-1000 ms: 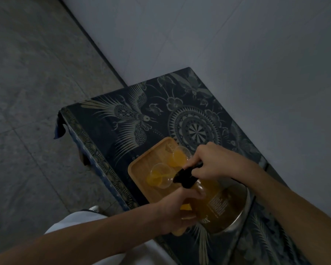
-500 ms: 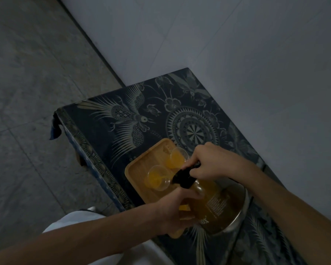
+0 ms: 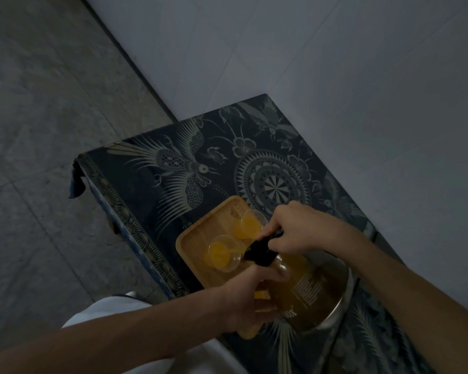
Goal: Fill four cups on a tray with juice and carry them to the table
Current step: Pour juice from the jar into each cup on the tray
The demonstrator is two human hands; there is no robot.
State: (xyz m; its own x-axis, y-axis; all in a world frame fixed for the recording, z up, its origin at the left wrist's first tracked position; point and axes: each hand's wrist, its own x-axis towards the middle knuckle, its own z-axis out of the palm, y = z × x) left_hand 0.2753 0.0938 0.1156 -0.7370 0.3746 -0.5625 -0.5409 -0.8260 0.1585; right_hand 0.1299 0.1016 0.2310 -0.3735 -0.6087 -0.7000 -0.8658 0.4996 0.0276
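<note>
A wooden tray (image 3: 200,236) lies on the patterned table. Two clear cups show on it: a near cup (image 3: 223,253) with a stream of orange juice falling into it, and a far cup (image 3: 250,224) holding juice. A glass jug (image 3: 308,292) of juice with a black spout is tipped toward the near cup. My right hand (image 3: 295,229) grips the jug's black top handle. My left hand (image 3: 247,300) holds the jug's lower side and hides part of the tray. Any other cups are hidden behind my hands and the jug.
The table (image 3: 152,168) wears a dark cloth with bird and mandala prints and stands against a pale tiled wall (image 3: 335,63). Its left edge drops to a grey stone floor (image 3: 38,130). My white-clad leg (image 3: 106,314) is at the table's near edge.
The jug stays tipped and juice keeps pouring into the near cup, whose level has risen. Both hands hold as before; the view shifted slightly.
</note>
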